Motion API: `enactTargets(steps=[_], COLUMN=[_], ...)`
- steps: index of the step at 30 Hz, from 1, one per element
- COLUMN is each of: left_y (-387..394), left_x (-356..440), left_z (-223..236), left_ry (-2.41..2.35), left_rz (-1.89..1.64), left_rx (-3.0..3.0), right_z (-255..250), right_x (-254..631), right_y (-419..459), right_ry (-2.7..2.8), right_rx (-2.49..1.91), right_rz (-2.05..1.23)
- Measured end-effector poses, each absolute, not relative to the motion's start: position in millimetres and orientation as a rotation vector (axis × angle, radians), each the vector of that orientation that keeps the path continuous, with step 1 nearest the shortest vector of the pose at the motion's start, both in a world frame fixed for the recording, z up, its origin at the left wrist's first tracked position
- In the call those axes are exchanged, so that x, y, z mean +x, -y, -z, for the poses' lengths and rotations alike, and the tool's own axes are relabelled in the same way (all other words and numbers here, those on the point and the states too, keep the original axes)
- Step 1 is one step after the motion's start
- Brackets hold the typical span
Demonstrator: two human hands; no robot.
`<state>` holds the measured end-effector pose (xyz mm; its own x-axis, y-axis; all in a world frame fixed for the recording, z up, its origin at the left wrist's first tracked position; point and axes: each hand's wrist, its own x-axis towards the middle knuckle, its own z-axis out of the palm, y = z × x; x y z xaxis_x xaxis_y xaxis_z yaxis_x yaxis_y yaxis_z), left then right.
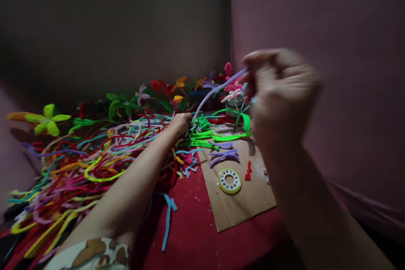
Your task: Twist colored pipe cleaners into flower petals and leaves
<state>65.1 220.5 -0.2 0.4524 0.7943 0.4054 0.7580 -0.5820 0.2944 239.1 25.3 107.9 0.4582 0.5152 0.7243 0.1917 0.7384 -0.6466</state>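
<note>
My right hand (281,88), raised on the right and blurred by motion, is closed on one end of a lavender pipe cleaner (213,90). The stem curves down leftward, its lower end beside my left hand (182,123). That hand is closed at the edge of the pipe cleaner pile; its fingertips are mostly hidden, so what it grips cannot be made out. Right by it lies a bundle of green pipe cleaners (202,128). Short bent purple pieces (224,157) rest on a cardboard sheet (210,190) below.
A tape roll (220,181) and twisted red bits (248,171) lie on the cardboard. Colourful loose pipe cleaners (72,181) cover the left side of the red table (193,236). Pipe cleaner flowers (48,120) line the back, some by a jar (232,107). Walls close in behind and right.
</note>
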Motion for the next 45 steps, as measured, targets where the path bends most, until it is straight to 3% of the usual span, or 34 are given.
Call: enactTargets(steps=[3,8,11,17,23,28,31,36,45], left_y=[-211,-159,-106,-29,-32,-31,-29,-35,-27], left_x=[68,64,52,26,19,26,19,-3,7], left_z=[-15,-61,-75,-48,-25,-18,-15,-14,-7], left_ry=[-1.382,-0.981,-0.790,-0.837,-1.007,-0.868,-0.802,-0.776,-0.964], left_rz=[-0.849,-1.225,-1.022,-1.094,-1.502,-1.455,-1.388,-1.578,-1.321], left_rx=[2.534,2.144,1.907,1.639,1.353,1.062,0.960,0.845,0.975], right_z=[-123,-105,-85,-48,-28,-11,-5,-3,4], right_x=[254,253,237,206,188,160,152,151,138], right_y=[18,-6,-36,-60,-60,-47,-45,-47,-41], right_ry=[0.930,0.854,0.746,0.612,0.601,0.784,0.844,0.798,0.821], right_rx=[-0.686,-0.660,-0.674,-0.728,-0.683,-0.591,-0.597,-0.661,-0.664], right_rz=[0.012,-0.696,-0.979,-1.252,-1.351,-1.586,-1.580,-1.423,-1.417])
